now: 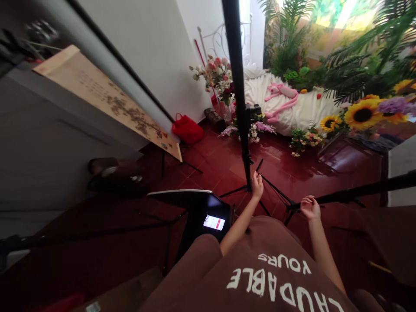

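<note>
Left hand (258, 186): its grip was bunched, fingers drawn together and pointing up, just beside the foot of the upright pole (240, 86); whether it touched the pole or pinched anything could not be told.
Right hand (311, 207): its grip was half spread, palm turned up and fingers loosely curled, with nothing seen in it, near the inner end of the slanting pole (367, 190).
Poles: both were slim, black and matt, near the middle and right; splayed legs (274, 188) stood under the upright one, presumably to keep so tall a shaft steady.
Phone (214, 222): it lay face up on a smooth black surface (203, 206), probably so its lit screen could be seen (a red patch glowed on it).
Scroll (123, 108): long, flat and cream, it slanted near the wall, painted with dark blossoms.
Red bag (187, 130): soft and slumped, it sat on the glossy red tiles (211, 167).
Pink plush toy (287, 92): long-limbed and fuzzy, it sprawled over rumpled white cloth (282, 115), likely laid out as decoration, with broad-petalled sunflowers (362, 115) nearby.
</note>
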### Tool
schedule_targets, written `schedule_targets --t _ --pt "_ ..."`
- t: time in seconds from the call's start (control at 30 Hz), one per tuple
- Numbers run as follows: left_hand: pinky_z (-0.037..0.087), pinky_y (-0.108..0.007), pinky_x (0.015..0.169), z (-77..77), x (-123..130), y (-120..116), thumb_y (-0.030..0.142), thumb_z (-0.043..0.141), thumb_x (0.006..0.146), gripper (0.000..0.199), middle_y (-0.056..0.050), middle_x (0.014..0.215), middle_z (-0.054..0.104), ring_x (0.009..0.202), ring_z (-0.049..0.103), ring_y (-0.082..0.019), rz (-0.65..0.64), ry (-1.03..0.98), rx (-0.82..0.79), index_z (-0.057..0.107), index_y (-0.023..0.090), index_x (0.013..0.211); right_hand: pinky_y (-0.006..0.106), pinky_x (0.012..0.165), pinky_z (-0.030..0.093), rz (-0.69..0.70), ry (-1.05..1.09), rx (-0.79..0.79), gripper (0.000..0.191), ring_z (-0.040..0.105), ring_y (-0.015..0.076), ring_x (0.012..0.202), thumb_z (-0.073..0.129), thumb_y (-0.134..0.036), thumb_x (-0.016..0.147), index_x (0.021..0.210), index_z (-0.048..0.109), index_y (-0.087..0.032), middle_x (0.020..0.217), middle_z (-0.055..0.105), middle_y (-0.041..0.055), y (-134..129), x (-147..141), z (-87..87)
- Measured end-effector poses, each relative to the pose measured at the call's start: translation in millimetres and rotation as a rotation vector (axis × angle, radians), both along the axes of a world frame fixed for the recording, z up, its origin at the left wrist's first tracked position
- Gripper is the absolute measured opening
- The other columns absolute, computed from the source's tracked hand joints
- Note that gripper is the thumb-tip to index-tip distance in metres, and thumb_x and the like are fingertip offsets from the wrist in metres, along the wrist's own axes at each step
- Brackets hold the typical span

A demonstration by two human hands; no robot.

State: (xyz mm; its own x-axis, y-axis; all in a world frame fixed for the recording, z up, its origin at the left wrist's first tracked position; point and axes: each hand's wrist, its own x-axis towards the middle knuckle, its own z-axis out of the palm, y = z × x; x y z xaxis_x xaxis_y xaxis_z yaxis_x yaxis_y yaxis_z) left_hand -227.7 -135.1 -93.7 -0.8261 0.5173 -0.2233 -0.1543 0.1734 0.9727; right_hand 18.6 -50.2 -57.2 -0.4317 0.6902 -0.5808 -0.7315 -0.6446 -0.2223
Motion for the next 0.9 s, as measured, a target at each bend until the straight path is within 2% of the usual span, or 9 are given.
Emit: schedule_targets --t 0.1,0.2,0.3,0.47,0.57,0.63,0.7,0.8,0.9 --pt "0.041 -0.040 0.107 -3.2 27.5 18.6 0.049 0.041 0.094 0.049 -0.016 0.134 0.053 0.124 0.054 -0.022 -0.170 0.017 0.075 0.048 0.017 0.130 0.011 0.041 0.042 -0.093 -0.062 0.065 0.021 0.049 0.0027 0.042 0.055 -0.003 0.062 0.068 0.045 -0.020 0.054 0.053 -0.0100 -2.3 35.7 1.7" --pt "0.041 -0.039 0.106 8.5 56.0 43.3 0.050 0.040 0.094 0.049 -0.016 0.132 0.054 0.123 0.055 -0.021 -0.331 0.028 0.135 0.049 0.016 0.128 0.015 0.040 0.042 -0.153 -0.199 0.163 0.015 0.049 0.0047 0.043 0.058 -0.011 0.067 0.068 0.047 -0.021 0.056 0.054 -0.0081 -4.8 62.0 10.7" --pt "0.041 -0.039 0.106 30.5 88.1 69.7 0.052 0.039 0.094 0.051 -0.016 0.133 0.053 0.122 0.054 -0.020 -0.492 0.062 0.207 0.048 0.016 0.128 0.019 0.039 0.042 -0.200 -0.420 0.204 0.007 0.051 0.0078 0.044 0.059 -0.027 0.076 0.073 0.053 -0.023 0.059 0.058 -0.0049 -3.2 81.8 26.0" --pt "0.041 -0.039 0.105 76.8 149.7 105.5 0.051 0.039 0.094 0.049 -0.016 0.132 0.053 0.120 0.055 -0.019 -0.799 0.102 0.386 0.047 0.016 0.128 0.020 0.043 0.045 -0.218 -0.812 0.352 0.035 0.058 0.0098 0.048 0.055 -0.058 0.079 0.084 0.058 -0.024 0.067 0.066 -0.0021 9.6 110.6 58.7" --pt "0.041 -0.036 0.106 99.3 184.1 119.6 0.051 0.039 0.094 0.049 -0.015 0.133 0.053 0.121 0.054 -0.019 -0.969 0.122 0.510 0.048 0.016 0.128 0.019 0.042 0.044 -0.182 -0.897 0.426 0.047 0.060 0.0104 0.051 0.057 -0.067 0.075 0.087 0.058 -0.023 0.072 0.069 0.0002 22.0 124.7 75.8" --pt "0.043 -0.033 0.102 108.8 202.1 126.4 0.051 0.039 0.094 0.050 -0.014 0.130 0.055 0.117 0.056 -0.018 -1.058 0.137 0.555 0.047 0.017 0.129 0.019 0.040 0.042 -0.132 -0.944 0.431 0.049 0.058 0.0109 0.049 0.060 -0.069 0.072 0.085 0.057 -0.022 0.068 0.069 0.0011 31.1 131.2 84.2" --pt "0.047 -0.031 0.094 113.7 214.9 131.4 0.052 0.040 0.093 0.051 -0.014 0.122 0.059 0.107 0.061 -0.017 -1.102 0.154 0.549 0.045 0.017 0.130 0.020 0.037 0.039 -0.019 -1.009 0.424 0.050 0.054 0.0109 0.043 0.062 -0.070 0.072 0.080 0.057 -0.020 0.059 0.065 0.0016 38.9 135.0 89.9" --pt "0.049 -0.029 0.084 114.6 224.6 136.5 0.051 0.037 0.095 0.049 -0.012 0.109 0.063 0.090 0.063 -0.015 -1.090 0.183 0.509 0.047 0.016 0.127 0.021 0.035 0.035 0.147 -1.006 0.454 0.052 0.049 0.0098 0.039 0.063 -0.070 0.071 0.067 0.055 -0.019 0.050 0.058 0.0006 45.7 136.4 94.8" --pt "0.049 -0.028 0.079 112.4 226.8 139.6 0.049 0.035 0.095 0.044 -0.009 0.100 0.064 0.083 0.061 -0.014 -1.060 0.222 0.491 0.052 0.016 0.119 0.020 0.034 0.030 0.160 -0.925 0.508 0.049 0.045 0.0072 0.039 0.066 -0.064 0.071 0.064 0.056 -0.017 0.051 0.055 -0.0008 48.2 137.6 97.4"
